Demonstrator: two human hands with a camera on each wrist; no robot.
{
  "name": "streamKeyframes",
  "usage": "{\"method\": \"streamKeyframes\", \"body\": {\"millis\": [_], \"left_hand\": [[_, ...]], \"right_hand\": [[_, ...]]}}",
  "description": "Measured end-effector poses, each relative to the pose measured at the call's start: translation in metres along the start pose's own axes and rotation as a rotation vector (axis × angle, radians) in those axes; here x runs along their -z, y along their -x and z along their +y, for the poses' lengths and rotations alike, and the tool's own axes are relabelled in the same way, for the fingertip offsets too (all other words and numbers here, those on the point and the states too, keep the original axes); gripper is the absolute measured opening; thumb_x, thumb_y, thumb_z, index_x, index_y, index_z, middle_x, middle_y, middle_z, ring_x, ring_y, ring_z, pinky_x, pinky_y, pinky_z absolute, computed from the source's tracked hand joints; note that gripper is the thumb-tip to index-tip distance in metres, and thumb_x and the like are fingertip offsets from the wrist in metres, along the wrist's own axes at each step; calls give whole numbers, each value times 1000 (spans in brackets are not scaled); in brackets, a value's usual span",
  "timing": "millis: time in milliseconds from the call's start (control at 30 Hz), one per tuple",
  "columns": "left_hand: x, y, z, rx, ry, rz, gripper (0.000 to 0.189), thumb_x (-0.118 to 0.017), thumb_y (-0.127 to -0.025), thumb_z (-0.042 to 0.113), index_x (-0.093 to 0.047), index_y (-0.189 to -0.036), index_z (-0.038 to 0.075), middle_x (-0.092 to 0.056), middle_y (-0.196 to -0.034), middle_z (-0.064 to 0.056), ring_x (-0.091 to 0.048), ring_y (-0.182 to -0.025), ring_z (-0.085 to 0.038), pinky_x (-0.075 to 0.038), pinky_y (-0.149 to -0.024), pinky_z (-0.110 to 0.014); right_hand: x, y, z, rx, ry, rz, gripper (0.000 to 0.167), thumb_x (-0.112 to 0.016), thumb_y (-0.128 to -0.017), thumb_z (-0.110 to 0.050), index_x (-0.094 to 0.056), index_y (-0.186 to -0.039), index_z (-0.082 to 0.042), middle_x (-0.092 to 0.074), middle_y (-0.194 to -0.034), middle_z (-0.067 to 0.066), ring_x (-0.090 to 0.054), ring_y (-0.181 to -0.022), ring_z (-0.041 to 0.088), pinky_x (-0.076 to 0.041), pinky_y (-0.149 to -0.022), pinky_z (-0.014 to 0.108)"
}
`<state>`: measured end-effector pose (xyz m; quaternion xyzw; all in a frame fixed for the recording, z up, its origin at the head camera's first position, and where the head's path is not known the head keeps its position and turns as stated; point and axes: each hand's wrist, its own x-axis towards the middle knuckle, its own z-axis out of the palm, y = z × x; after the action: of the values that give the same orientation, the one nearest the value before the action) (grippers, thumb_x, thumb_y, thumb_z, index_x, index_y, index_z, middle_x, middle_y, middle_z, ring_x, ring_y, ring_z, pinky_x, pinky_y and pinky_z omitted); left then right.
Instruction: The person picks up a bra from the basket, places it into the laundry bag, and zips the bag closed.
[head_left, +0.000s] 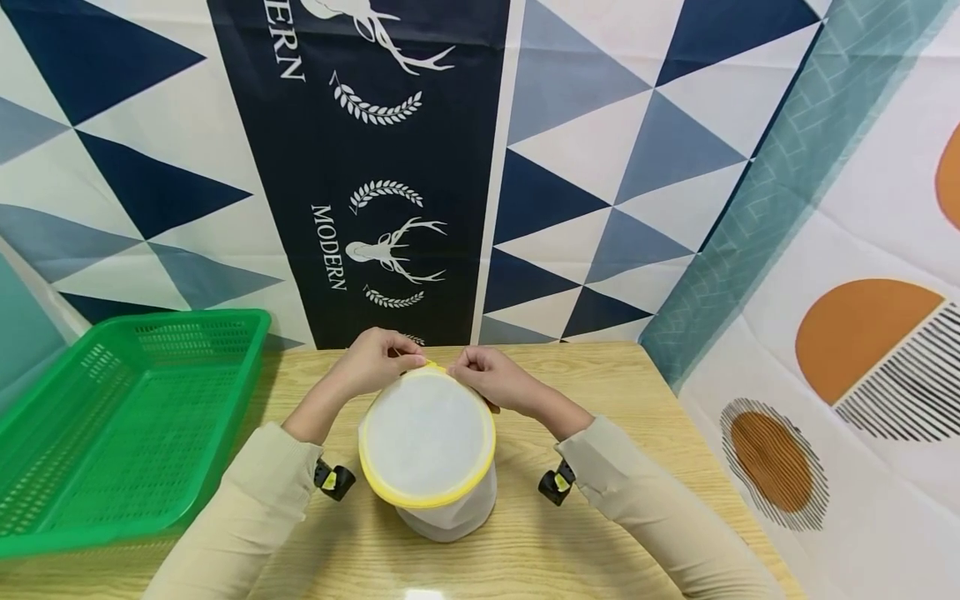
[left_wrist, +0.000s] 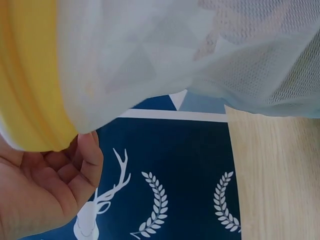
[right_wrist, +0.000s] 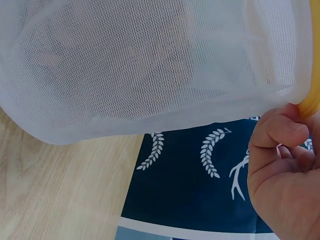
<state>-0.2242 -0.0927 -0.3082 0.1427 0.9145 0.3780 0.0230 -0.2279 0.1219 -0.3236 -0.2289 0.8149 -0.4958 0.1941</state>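
A white mesh laundry bag [head_left: 427,433] with a round top and yellow trim [head_left: 427,502] stands on the table. My left hand [head_left: 378,362] grips the yellow trim at the bag's far edge, its fingers curled under the band in the left wrist view. Close beside it, my right hand [head_left: 491,379] pinches the same trim with thumb and forefinger. In the right wrist view the mesh side [right_wrist: 115,65] hangs loose, and faint darker shapes show through it. The fingertips are partly hidden behind the trim.
A green plastic basket [head_left: 258,358] with perforated walls stands on the left of the wooden table [head_left: 600,533]. A patterned cloth [head_left: 405,150] with triangles and deer heads covers the wall behind. Another cloth [head_left: 840,250] with orange shapes hangs at the right.
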Motion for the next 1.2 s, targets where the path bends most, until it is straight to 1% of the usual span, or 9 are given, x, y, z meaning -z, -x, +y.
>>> {"method": "streamKeyframes", "body": {"millis": [200,500,700,900,1033,1133,1200], "left_hand": [[0,1,-3,17,12,-6,14,-66,-87,19,-73,-94,9,-68,-90,-6,-51,-73,-17,-45,-61,-24],[5,4,-15,6,-8,21,15,-65,-88,20,-73,-95,9,-66,-87,-6,-50,-72,-17,-45,-61,-25],[6,9,-19,8,9,21,16,-64,-89,20,-73,-96,8,-66,-87,-7,-50,-70,-17,-45,-60,-25],[4,6,-18,34,35,23,16,-64,-89,20,-72,-96,7,-66,-86,-8,-50,-69,-17,-45,-59,-24],[1,3,-18,50,57,28,16,-64,-89,20,-72,-96,7,-66,-88,-8,-52,-71,-17,-46,-60,-24],[-1,1,-16,48,64,28,16,-63,-90,19,-72,-96,8,-67,-91,-8,-53,-73,-17,-47,-62,-24],[-2,-1,-15,38,69,26,16,-62,-90,18,-72,-97,7,-68,-93,-8,-54,-74,-18,-47,-62,-24]], "right_hand": [[-2,0,3,-11,6,22,18,-49,-97,-20,-53,-88,-5,-47,-57,0,-35,-35,11,-32,-37,20],[-11,6,7,-39,-6,140,21,-49,-97,-24,-55,-90,-5,-46,-56,1,-35,-37,12,-32,-37,22],[-19,8,7,-30,-9,185,21,-49,-97,-24,-54,-90,-5,-43,-54,0,-34,-36,12,-31,-37,21],[-16,6,10,-29,-35,184,20,-48,-98,-23,-54,-91,-5,-45,-56,1,-34,-36,12,-31,-37,21],[-12,2,12,-57,-65,182,23,-48,-97,-25,-55,-90,-4,-46,-57,0,-34,-36,12,-30,-37,22],[-8,-3,9,-82,-61,188,27,-50,-96,-33,-58,-93,-7,-46,-59,1,-34,-39,12,-30,-38,22],[-6,-7,5,-81,-26,178,31,-51,-95,-39,-61,-97,-10,-50,-64,1,-38,-43,13,-33,-41,23]]}}
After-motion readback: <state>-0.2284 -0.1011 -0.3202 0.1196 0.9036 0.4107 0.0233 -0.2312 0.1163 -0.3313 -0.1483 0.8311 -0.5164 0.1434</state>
